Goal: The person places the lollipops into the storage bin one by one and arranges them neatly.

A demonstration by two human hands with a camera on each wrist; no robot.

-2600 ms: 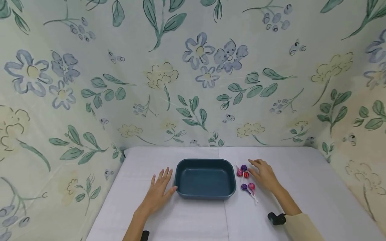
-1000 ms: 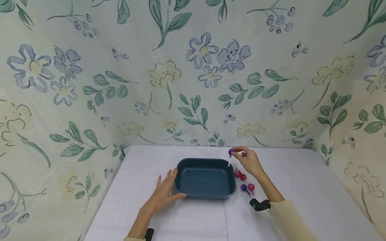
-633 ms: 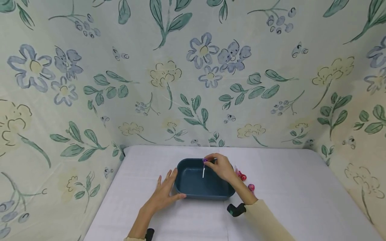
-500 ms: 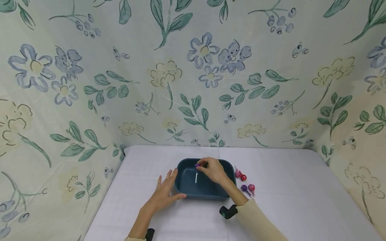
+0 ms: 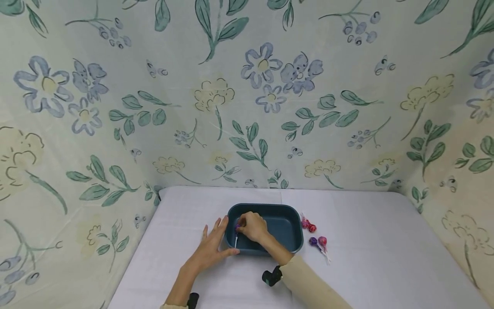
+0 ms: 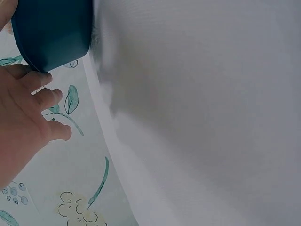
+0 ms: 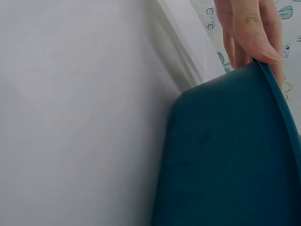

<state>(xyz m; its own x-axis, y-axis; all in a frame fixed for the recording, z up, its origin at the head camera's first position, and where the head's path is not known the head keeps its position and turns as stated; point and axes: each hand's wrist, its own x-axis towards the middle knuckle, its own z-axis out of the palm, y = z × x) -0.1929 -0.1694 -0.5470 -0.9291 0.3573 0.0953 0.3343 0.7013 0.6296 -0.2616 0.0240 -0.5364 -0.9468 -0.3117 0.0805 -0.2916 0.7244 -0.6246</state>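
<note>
There's the lollipop (image 5: 237, 227), purple-headed, inside the tray (image 5: 283, 231) at its left end, and you've got its head pinched between the thumb and fingers of your right hand (image 5: 253, 226). The stick points back towards you, close to the near wall; you can't tell here whether its tip touches. Gripping by the head seems to leave that stick free to line up with the short side. Your left hand (image 5: 208, 249) isn't clenched: fairly straight, spread fingers rest against the left rim, thumb on the near one, most likely to stop the tray sliding. It's tight in there, with that thumb right beside the stick and your right forearm crossing the near rim. Out to your right lie four more: a pink lollipop (image 5: 304, 223) and a red lollipop (image 5: 312, 228) just beside the tray, then, nearer you, a dark lollipop (image 5: 313, 241) and a rosy lollipop (image 5: 322, 240), sticks converging on the white table (image 5: 370, 244). Both wrist views miss the held one, the tray's wall filling much of the right one, and behind everything hangs the floral cloth (image 5: 266, 141)
</note>
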